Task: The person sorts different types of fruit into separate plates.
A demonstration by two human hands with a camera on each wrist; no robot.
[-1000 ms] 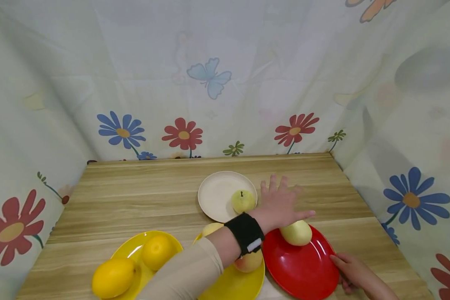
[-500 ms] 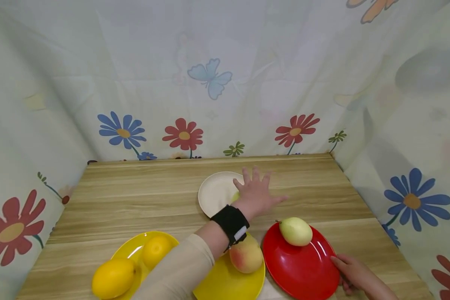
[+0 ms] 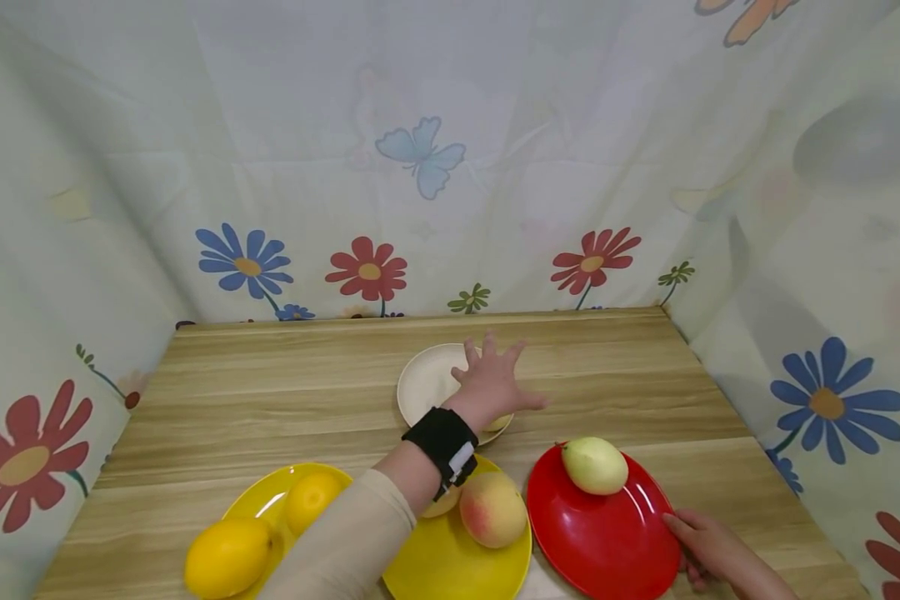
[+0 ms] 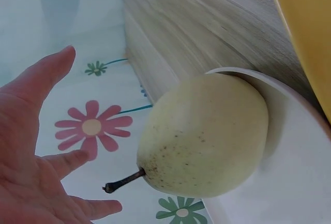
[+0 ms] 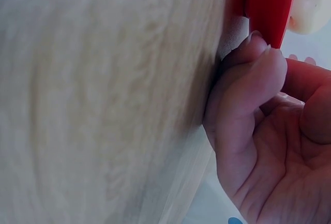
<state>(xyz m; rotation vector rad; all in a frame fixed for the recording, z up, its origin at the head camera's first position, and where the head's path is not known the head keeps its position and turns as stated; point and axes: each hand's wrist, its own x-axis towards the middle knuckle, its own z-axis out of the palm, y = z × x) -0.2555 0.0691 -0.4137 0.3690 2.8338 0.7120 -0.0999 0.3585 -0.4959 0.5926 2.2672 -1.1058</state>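
Observation:
My left hand [image 3: 490,385], with a black band at its wrist, hovers with spread fingers over the small white plate [image 3: 423,383] at the back. Beneath that hand a pale yellow-green pear [image 4: 207,136] sits on the white plate; in the head view the hand hides most of it. In the left wrist view the pear's stem points toward the fingers, which stand apart from it. My right hand [image 3: 701,546] pinches the right rim of the red plate [image 3: 600,542], thumb on top and curled fingers below. A second pear [image 3: 595,465] lies near that plate's far rim.
Left of the red plate, a yellow plate [image 3: 465,567] bears a peach [image 3: 492,510] and another round fruit partly behind my left wrist. Farther left, another yellow plate [image 3: 258,500] holds an orange [image 3: 311,502] and a larger yellow fruit [image 3: 228,557]. Flowered curtains surround the wooden table [image 3: 270,400].
My left hand has moved left, from above the pear on the red plate to over the white plate, with its fingers spread throughout. The right hand stays at the red rim.

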